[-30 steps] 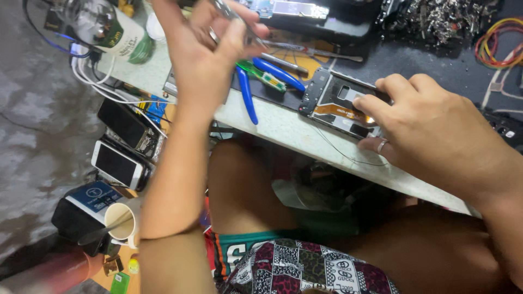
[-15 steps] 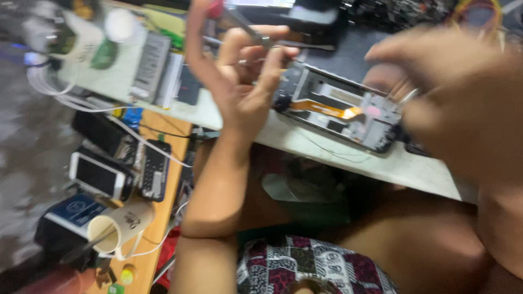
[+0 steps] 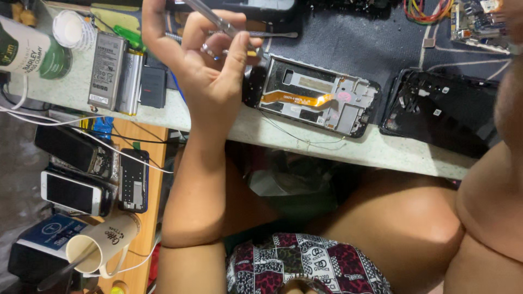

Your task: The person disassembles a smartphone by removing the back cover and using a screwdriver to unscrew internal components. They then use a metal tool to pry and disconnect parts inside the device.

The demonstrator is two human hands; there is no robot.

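Opened phone frame (image 3: 317, 98) flat at bench edge (image 3: 305, 142), back cover off, orange flex ribbon (image 3: 297, 98) exposed across the middle; judged well into disassembly, with ribbon and inner plates not yet lifted out. Left hand (image 3: 204, 65) raised just left of frame, fingers curled shut around thin metal tool (image 3: 218, 23), tip angled toward frame's upper left corner, contact not discernible. Right hand out of view; only forearm at right margin, grip cannot be told. Separate black back cover (image 3: 436, 111) lying just right of frame; grey battery packs (image 3: 117, 71) left of hand; loose thin wire (image 3: 297, 139) along edge beneath frame, a possible snag; several phones (image 3: 73, 190) and a paper cup (image 3: 103, 247) on lower orange shelf, well apart.
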